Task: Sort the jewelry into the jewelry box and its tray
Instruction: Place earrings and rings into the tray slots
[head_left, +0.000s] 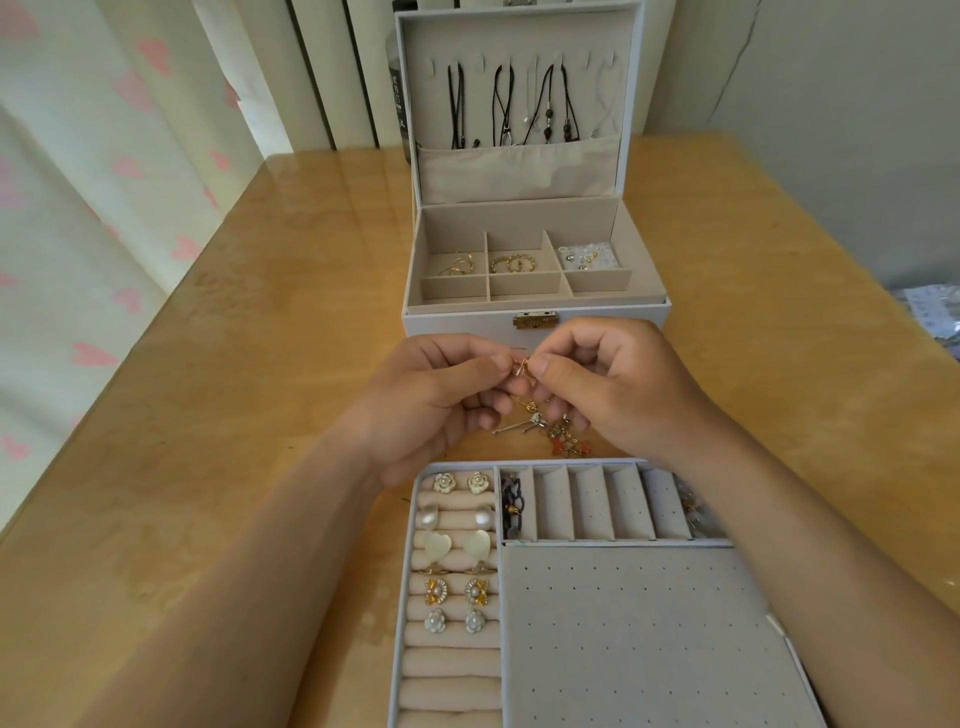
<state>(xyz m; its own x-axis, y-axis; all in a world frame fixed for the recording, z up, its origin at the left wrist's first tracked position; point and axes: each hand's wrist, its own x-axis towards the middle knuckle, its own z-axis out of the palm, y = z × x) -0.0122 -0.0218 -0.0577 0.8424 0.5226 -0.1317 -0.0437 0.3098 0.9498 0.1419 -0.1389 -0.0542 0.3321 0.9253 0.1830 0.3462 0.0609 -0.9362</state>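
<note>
My left hand (436, 395) and my right hand (613, 384) meet above the table and both pinch a small gold earring (521, 370) between thumb and fingers. Under them lies a loose pile of jewelry (550, 428) with silver pins and orange charms. The white jewelry box (441, 322) stands open behind, with gold hoops (511, 263) and small studs (589, 257) in its compartments and black cord necklaces (506, 104) hanging in the lid. The tray (623, 613) lies in front, with pairs of flower, pearl and heart earrings (457, 545) on its rolls.
A dark chain bracelet (513, 506) fills the tray's first narrow slot; my right forearm partly hides the items in the last slot (693, 506). The wooden table (234, 364) has a heart-print curtain (78, 208) on its left and plastic packets (935, 317) at its right edge.
</note>
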